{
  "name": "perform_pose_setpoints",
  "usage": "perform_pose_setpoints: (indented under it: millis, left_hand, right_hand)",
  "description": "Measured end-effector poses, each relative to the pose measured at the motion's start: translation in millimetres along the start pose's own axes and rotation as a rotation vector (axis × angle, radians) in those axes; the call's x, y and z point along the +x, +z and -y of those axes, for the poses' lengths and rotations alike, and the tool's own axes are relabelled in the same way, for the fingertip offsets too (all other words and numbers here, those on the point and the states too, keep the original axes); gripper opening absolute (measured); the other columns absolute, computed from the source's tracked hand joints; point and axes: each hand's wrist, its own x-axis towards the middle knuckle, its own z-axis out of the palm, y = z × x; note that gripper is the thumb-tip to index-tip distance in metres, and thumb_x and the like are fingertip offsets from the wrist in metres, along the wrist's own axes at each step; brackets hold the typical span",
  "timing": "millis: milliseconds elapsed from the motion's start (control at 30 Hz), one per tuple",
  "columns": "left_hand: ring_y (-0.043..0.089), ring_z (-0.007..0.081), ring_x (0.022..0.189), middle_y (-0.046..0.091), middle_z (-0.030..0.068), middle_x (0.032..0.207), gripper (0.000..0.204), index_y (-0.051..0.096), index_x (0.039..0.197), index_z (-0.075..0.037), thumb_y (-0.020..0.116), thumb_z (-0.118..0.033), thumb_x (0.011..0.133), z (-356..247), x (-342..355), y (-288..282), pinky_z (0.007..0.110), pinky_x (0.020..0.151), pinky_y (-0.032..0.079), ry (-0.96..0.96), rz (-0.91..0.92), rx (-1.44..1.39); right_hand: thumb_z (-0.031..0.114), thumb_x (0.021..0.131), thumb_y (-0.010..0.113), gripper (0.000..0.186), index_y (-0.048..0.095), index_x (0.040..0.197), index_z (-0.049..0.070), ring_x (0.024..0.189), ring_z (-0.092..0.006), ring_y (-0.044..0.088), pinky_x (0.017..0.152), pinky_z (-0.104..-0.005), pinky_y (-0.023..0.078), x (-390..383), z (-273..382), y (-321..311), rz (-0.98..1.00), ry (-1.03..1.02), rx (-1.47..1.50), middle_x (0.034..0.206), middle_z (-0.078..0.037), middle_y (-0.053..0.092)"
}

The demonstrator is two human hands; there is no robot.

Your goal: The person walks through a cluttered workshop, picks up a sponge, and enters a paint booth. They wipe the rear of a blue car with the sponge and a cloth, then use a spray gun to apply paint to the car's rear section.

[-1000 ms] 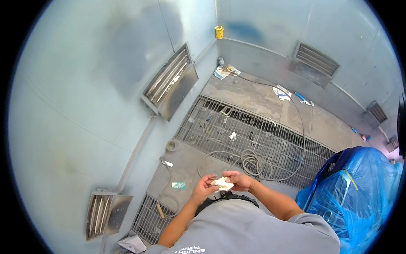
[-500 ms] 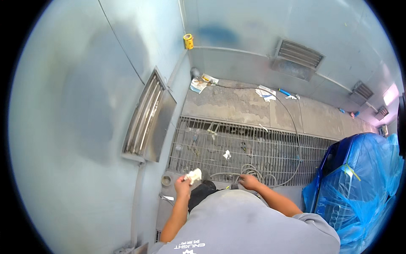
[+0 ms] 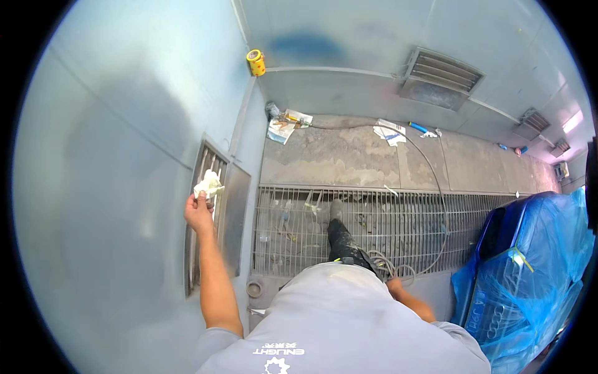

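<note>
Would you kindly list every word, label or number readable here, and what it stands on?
Grey shirt: white lettering, upside down, and a gear-shaped emblem; I won't copy the words.
Blue-wrapped car: pale characters, partly veiled; not copied either.
Papers by the far wall: print too small to read.
Yellow cylinder: marks too small to read.

Our left arm (image 3: 218, 283) outstretched
Our left hand (image 3: 200, 213) pinches, far and left; our right hand (image 3: 394, 287) sits nearer, right.
</note>
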Motion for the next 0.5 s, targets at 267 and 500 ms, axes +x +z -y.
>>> perform_pose_setpoints:
  millis: [267, 500]
  left_hand:
    - [0.063, 0.0146, 0.073, 0.067, 0.0088, 0.093, 0.023, 0.059, 0.109, 0.003, 0.064, -0.005, 0.089, 17.5, 125.7, 126.0, 0.024, 0.054, 0.049, -0.006, -0.148, 0.077]
    - [0.062, 0.0113, 0.071, 0.066, 0.0058, 0.086, 0.024, 0.059, 0.104, 0.001, 0.071, -0.006, 0.083, -27.9, 186.3, 268.1, 0.023, 0.051, 0.046, -0.012, -0.079, 0.072]
  right_hand:
    - [0.031, 0.077, 0.064, 0.026, 0.074, 0.088, 0.009, 0.087, -0.0353, 0.068, 0.074, -0.0449, 0.053, 219.8, 65.9, -45.8, -0.109, -0.458, -0.505, 0.094, -0.017, 0.07]
    - [0.015, 0.074, 0.064, 0.018, 0.068, 0.086, 0.004, 0.082, -0.0318, 0.067, 0.072, -0.0429, 0.056, 345.6, 252.9, -252.1, -0.3, -0.793, -0.888, 0.09, -0.018, 0.066]
